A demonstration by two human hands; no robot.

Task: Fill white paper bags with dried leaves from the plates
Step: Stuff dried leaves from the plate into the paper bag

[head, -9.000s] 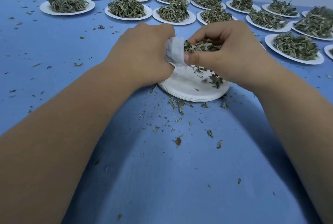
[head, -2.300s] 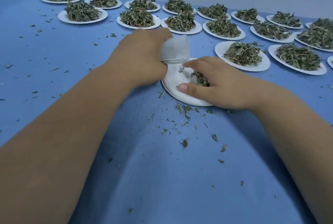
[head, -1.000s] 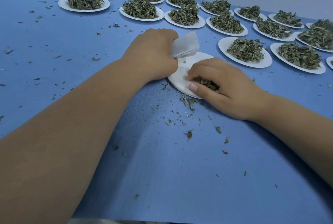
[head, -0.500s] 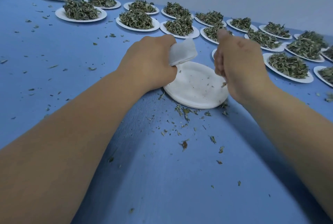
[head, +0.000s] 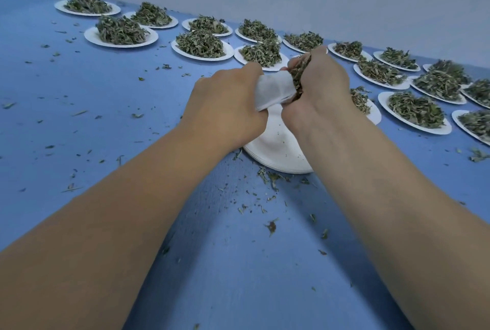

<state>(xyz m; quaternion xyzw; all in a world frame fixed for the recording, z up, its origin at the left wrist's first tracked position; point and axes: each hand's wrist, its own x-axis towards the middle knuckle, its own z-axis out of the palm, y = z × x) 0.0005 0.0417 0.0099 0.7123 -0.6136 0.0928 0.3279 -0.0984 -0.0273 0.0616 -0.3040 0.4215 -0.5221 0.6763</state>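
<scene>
Over blue desk (head: 132, 117) and near-bare plate (head: 278, 149), gripping limp, likely tearable bag (head: 274, 88) with left fingers (head: 253, 71), best near its mouth, pressing light, crumbly leaves (head: 298, 72) in with curled right fingers (head: 316, 55).

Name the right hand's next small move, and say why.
Probably push the handful of dried leaves into the white paper bag: the right hand grips them right at its mouth, the left hand holds the bag, and the plate below is nearly bare.
</scene>
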